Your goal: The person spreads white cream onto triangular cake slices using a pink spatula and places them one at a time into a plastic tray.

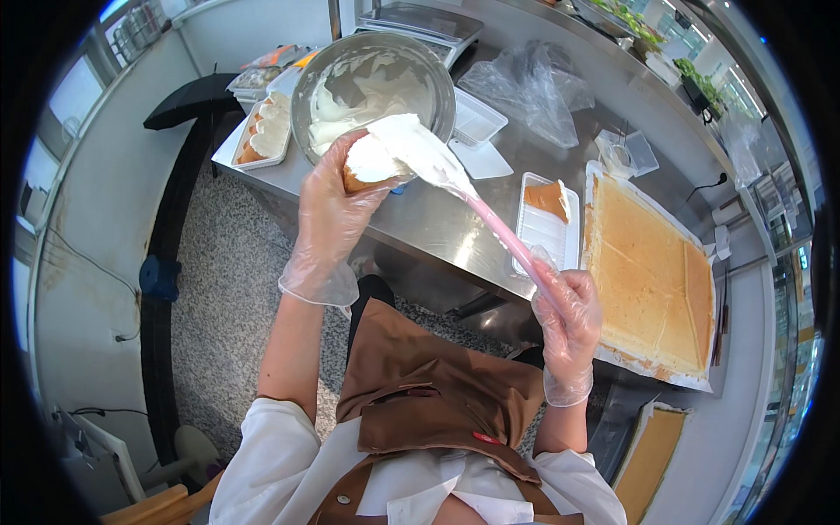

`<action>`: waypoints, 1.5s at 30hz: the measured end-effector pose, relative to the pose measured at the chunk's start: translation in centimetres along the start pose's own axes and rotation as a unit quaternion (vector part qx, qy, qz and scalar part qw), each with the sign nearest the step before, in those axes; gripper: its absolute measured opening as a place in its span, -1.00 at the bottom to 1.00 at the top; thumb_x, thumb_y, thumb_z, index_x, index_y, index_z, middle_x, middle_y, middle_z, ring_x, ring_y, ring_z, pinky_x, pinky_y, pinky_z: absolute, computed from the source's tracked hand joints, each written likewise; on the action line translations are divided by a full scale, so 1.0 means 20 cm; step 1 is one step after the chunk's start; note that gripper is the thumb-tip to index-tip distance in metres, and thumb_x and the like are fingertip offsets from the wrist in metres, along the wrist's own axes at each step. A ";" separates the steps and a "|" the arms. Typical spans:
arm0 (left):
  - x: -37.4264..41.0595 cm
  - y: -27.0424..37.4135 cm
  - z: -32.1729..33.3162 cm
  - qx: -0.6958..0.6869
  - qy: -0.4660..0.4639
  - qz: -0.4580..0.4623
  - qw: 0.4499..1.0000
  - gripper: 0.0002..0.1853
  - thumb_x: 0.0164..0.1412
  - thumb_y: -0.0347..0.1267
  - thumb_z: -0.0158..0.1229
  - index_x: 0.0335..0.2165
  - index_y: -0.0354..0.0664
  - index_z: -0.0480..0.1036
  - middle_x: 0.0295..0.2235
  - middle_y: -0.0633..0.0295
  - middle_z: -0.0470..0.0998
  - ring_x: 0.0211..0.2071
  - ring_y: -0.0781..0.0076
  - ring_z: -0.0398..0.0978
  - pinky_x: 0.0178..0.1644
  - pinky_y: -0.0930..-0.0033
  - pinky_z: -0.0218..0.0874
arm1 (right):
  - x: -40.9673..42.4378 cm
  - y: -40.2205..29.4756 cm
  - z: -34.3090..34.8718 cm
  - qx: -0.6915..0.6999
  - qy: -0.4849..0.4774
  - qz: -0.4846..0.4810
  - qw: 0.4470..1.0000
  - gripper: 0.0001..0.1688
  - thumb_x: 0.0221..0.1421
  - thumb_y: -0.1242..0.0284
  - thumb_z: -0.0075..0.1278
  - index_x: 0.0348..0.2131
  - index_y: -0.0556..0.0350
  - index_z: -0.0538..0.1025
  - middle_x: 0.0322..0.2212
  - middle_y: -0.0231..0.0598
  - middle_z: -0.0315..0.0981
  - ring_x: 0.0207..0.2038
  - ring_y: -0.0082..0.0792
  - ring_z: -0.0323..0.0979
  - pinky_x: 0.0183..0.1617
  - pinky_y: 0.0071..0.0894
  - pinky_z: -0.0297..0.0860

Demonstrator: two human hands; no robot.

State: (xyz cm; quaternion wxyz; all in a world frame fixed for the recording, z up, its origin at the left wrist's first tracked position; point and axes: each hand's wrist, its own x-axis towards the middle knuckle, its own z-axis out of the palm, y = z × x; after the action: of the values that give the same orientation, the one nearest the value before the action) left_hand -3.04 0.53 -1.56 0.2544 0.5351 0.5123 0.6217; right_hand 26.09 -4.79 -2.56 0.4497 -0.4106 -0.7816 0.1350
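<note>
My left hand (338, 193), in a clear plastic glove, holds a piece of cake roll (371, 161) with white cream on its end. My right hand (567, 308), gloved too, grips the pink handle of a spatula (502, 230). The spatula's blade is thick with cream and touches the cake piece. Just behind them a steel mixing bowl (440, 79) holds more white cream (328, 115). To the right, one cream-ended cake piece (546, 200) lies in a white plastic tray (551, 246). A filled tray of cake pieces (266, 131) is left of the bowl.
A large flat sponge sheet (646, 269) lies on paper at the right of the steel table (420, 243). Behind are a kitchen scale (426, 23), a clear plastic bag (531, 88) and an empty plastic tray (479, 118). A black umbrella (197, 98) is at the left.
</note>
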 end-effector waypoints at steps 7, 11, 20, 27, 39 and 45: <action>0.01 -0.02 0.00 -0.024 -0.008 0.055 0.998 -0.41 0.02 -0.65 0.34 0.06 -0.31 0.39 -0.05 0.22 0.55 -0.04 0.54 0.49 0.06 0.47 0.33 | -0.02 -0.01 -0.01 0.113 -0.014 0.025 0.993 -0.53 0.01 0.64 0.14 -0.02 0.15 0.59 -0.36 -0.25 0.40 -0.32 -0.35 0.32 -0.23 -0.42 0.30; 0.01 -0.04 0.01 -0.051 0.002 0.080 0.995 -0.36 -0.02 -0.65 0.37 0.07 -0.27 0.39 0.04 0.19 0.50 0.02 0.51 0.47 0.10 0.44 0.33 | -0.05 0.03 -0.02 0.173 0.005 0.077 0.982 -0.54 0.03 0.62 0.14 -0.01 0.19 0.58 -0.33 -0.24 0.45 -0.31 -0.38 0.31 -0.21 -0.44 0.30; 0.03 -0.02 0.04 0.004 -0.004 0.138 0.990 -0.34 -0.03 -0.67 0.35 0.10 -0.30 0.37 0.23 0.12 0.33 0.13 0.45 0.40 0.16 0.40 0.30 | -0.02 0.01 0.02 0.064 0.031 0.036 0.997 -0.52 0.02 0.59 0.15 -0.01 0.08 0.60 -0.38 -0.30 0.37 -0.32 -0.35 0.32 -0.22 -0.44 0.29; 0.02 -0.03 0.01 -0.004 -0.007 0.083 0.996 -0.43 0.00 -0.67 0.33 0.04 -0.28 0.46 0.00 0.23 0.56 -0.02 0.53 0.50 0.08 0.50 0.32 | -0.04 0.04 -0.03 -0.003 0.002 -0.027 1.000 -0.54 0.03 0.66 0.14 -0.03 0.06 0.62 -0.36 -0.30 0.32 -0.30 -0.35 0.30 -0.20 -0.43 0.28; 0.01 0.02 0.02 0.091 -0.014 0.104 0.990 -0.49 0.01 -0.63 0.32 0.00 -0.26 0.49 -0.11 0.18 0.61 -0.08 0.49 0.55 0.02 0.45 0.35 | -0.02 0.01 -0.11 0.011 0.000 0.010 1.000 -0.53 0.02 0.68 0.10 -0.02 0.14 0.60 -0.34 -0.27 0.32 -0.27 -0.34 0.31 -0.15 -0.45 0.26; 0.02 0.03 0.02 0.084 -0.022 0.151 0.985 -0.44 -0.09 -0.68 0.26 -0.02 -0.21 0.50 -0.12 0.15 0.61 -0.10 0.42 0.58 -0.01 0.42 0.37 | -0.04 0.02 -0.18 0.005 0.014 -0.008 1.000 -0.56 0.03 0.69 0.08 -0.05 0.17 0.60 -0.35 -0.26 0.32 -0.27 -0.36 0.30 -0.19 -0.47 0.25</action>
State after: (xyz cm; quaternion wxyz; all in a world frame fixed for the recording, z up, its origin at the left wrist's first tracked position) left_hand -2.62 0.89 -0.88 0.1231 0.6394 0.4704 0.5956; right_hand 29.43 -5.68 -1.14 0.4641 -0.4039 -0.7777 0.1295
